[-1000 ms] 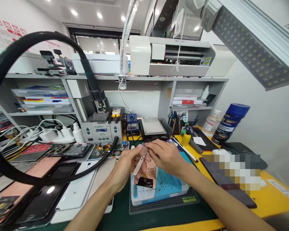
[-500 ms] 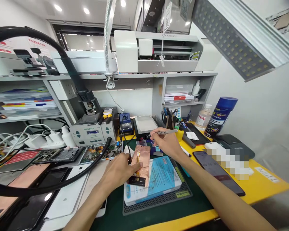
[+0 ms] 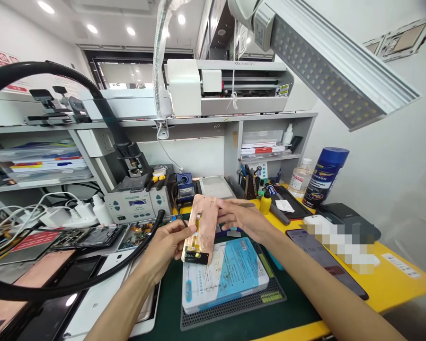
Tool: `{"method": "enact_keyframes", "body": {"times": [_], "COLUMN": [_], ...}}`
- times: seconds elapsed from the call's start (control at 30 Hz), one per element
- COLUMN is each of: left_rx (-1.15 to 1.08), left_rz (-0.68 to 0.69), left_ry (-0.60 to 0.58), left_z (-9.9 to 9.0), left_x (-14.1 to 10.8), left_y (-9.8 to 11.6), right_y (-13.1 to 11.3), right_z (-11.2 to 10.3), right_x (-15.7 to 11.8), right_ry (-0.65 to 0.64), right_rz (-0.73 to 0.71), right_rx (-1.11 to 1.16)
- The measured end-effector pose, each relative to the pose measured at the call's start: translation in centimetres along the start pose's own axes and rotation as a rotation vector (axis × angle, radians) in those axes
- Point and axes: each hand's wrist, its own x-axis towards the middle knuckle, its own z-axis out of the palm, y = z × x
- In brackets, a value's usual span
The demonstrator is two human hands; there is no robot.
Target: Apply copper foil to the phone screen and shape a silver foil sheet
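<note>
Head view: a copper-coloured, flat rectangular panel [image 3: 206, 222], with a yellow flexible ribbon [image 3: 196, 239] and a glossy black strip [image 3: 195, 257] at its near end, is held tilted over the far left part of a blue-and-white printed plastic box [image 3: 230, 289]; whether the two touch cannot be told. Left hand [image 3: 167, 241] is closed in a pinch on the panel's left edge, thumb on the coppery face, fingers behind. Right hand [image 3: 243, 220] is half open, fingers loosely spread, tips at or just beside the panel's far right corner; a slim grey metal tool [image 3: 247, 204] shows along it, firmness of hold not visible. Judgement on handling: grip by the edges with light, even pressure, since a thin sheet probably flexes; keep thumb and tool tip off the ribbon, which would likely crease; tilt the face toward the lamp for inspection. Labels: the white-and-grey machine [image 3: 184, 90] on the far shelf has letters that look like "DEVI", the rest uncertain, plus a yellow warning sticker [image 3: 282, 90]. Box carries lines of small print, illegible. Blue spray can [image 3: 319, 182], far right on the table [image 3: 170, 308], and clear plastic bottle [image 3: 298, 181] beside it: lettering too small to read.
</note>
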Motion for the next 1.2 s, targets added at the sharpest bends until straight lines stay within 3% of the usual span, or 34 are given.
{"method": "enact_keyframes", "body": {"times": [0.17, 0.33, 0.6, 0.83, 0.97, 1.13, 1.2], "left_rx": [-0.023, 0.004, 0.099, 0.091, 0.065, 0.210, 0.315], "left_rz": [0.052, 0.309, 0.314, 0.325, 0.326, 0.608, 0.674], "left_ry": [0.040, 0.311, 0.045, 0.019, 0.005, 0.201, 0.188], "left_z": [0.5, 0.1, 1.4, 1.5, 1.6, 1.8, 1.9], "left_x": [-0.2, -0.9, -2.1, -2.2, -2.3, -2.8, -3.0], "left_y": [0.5, 1.1, 1.4, 1.2, 1.0, 1.1, 1.2], "right_y": [-1.0, -2.1, -2.2, -1.6, -1.9, -2.5, -2.7], "right_z": [0.7, 0.5, 1.4, 2.3, 2.3, 2.5, 2.6], "right_x": [-1.0, -1.5, -2.7, -3.0, -3.3, -3.7, -3.8], "right_ry": [-0.040, -0.001, -0.010, 0.024, -0.036, -0.095, -0.107], "right_rz": [-0.025, -0.169, -0.270, -0.283, -0.296, -0.323, -0.331], "right_rx": [0.014, -0.056, -0.200, -0.245, -0.281, -0.337, -0.356]}}
